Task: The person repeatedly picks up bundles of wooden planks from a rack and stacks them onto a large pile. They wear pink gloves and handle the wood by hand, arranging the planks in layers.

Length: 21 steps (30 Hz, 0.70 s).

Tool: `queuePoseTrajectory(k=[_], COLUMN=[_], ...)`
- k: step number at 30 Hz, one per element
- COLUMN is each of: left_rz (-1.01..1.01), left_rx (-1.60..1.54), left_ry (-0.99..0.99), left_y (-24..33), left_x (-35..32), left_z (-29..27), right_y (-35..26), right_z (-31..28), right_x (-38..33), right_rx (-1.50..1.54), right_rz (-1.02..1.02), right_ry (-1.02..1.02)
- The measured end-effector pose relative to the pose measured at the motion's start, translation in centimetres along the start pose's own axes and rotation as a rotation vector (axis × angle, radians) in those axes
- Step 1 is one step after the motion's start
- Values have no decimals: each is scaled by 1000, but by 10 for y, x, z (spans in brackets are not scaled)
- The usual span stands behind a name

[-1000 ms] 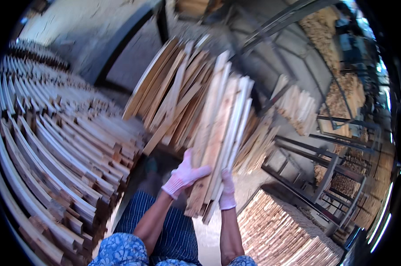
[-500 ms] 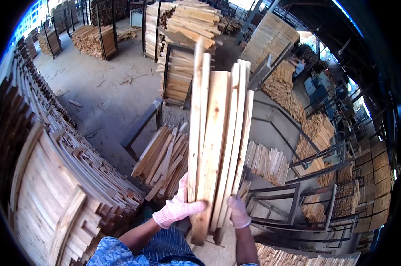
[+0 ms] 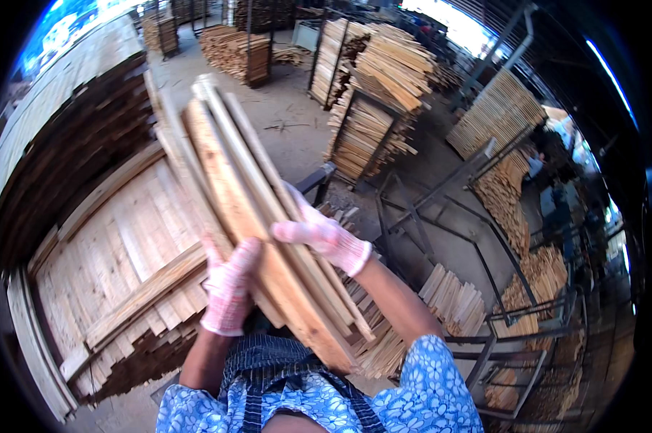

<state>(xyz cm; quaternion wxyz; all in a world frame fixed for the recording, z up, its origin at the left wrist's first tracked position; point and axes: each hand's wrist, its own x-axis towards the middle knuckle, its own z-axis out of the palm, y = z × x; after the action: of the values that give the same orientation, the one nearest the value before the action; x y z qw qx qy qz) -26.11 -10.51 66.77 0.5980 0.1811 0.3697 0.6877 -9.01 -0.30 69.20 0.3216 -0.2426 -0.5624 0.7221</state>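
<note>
Head view: a bundle of pale wooden slats (image 3: 254, 209), rough-sawn and uneven in length, is held tilted before the person's chest. The gloved left hand (image 3: 228, 289) is closed around its lower edge; the gloved right hand (image 3: 318, 234) apparently clasps the top face. A stacked slat pile (image 3: 116, 260) lies at left.

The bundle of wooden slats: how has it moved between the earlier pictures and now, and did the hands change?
The bundle of wooden slats tipped from nearly upright to leaning up-left, its lower end near the body. The right hand moved from the lower end to lie over the top face. The left hand stayed gripping the left edge; neither hand let go.
</note>
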Motion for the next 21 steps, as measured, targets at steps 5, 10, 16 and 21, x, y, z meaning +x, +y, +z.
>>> queuePoseTrajectory(k=[5,10,16,21], left_rz=[81,304,-36,-129], left_rx=[131,1139,880,755], left_ry=[183,274,471,534], left_y=[129,244,287,313], left_x=[-10,-26,-61,-99], left_z=[-148,-305,-393,-397], right_y=[38,110,167,143], right_z=[157,311,337,344], right_x=[102,197,225,236], right_rx=[45,-370,-1033,-1244], right_rz=[145,176,73,205], right_ry=[-169,-61,-49,-35])
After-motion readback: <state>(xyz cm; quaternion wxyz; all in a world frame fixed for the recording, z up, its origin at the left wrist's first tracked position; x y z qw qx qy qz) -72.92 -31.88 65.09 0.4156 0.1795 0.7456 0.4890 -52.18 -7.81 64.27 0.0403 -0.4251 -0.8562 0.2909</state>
